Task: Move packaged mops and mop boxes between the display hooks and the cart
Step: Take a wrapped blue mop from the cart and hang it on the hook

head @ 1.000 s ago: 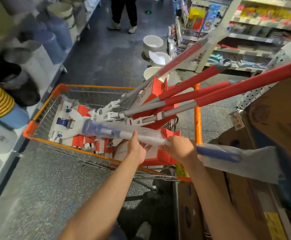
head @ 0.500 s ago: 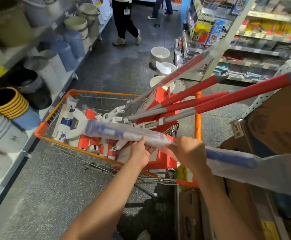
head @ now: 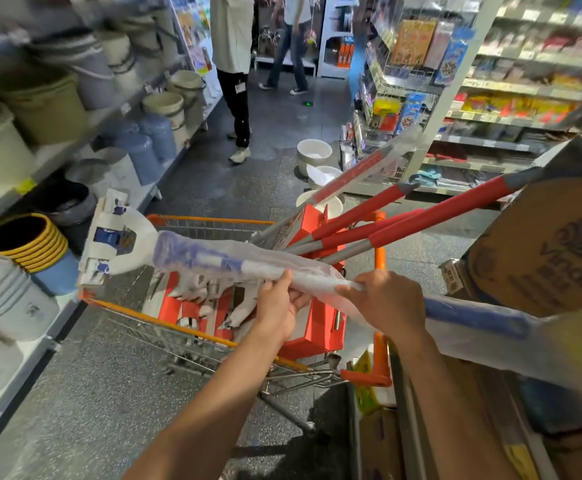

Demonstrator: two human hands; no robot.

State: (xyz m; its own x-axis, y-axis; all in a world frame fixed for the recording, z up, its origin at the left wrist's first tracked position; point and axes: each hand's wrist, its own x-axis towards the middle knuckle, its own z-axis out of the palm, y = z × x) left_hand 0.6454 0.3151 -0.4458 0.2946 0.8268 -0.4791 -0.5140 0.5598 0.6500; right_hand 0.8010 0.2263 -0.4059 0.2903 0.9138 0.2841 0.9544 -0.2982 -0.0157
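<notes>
Left hand: the left hand point(head: 277, 308) is curled round the shaft of the blue mop point(head: 209, 261) from below, thumb up against the plastic wrap
Right hand: the right hand point(head: 386, 301) grips the same shaft just beside the left, fingers closed over the top of it
Mop and fingers: the shaft passes through both fists; the head end reaches out to the left past the left hand, the blue handle end runs off to the right past the right wrist
Where the mop is: held roughly level in the air above the cart point(head: 379, 271), its head out beyond the cart's left rim
How the mop looks: white and blue, sleeved in clear plastic, with a flat white head that carries blue parts (the print is too blurred to read)
Red mops: four red-handled mops point(head: 431, 220) lean out of the cart toward the upper right, grey lower shafts down in the basket; one of them is wrapped in clear plastic
Mop boxes: red boxes point(head: 320, 327) stand in the basket; I cannot count them exactly
Cart: one orange-framed wire cart on the dark speckled floor
Around: buckets point(head: 157, 133) on the shelves point(head: 85, 128) to the left, a cardboard box point(head: 556, 251) to the right, two people point(head: 234, 60) farther up the aisle
</notes>
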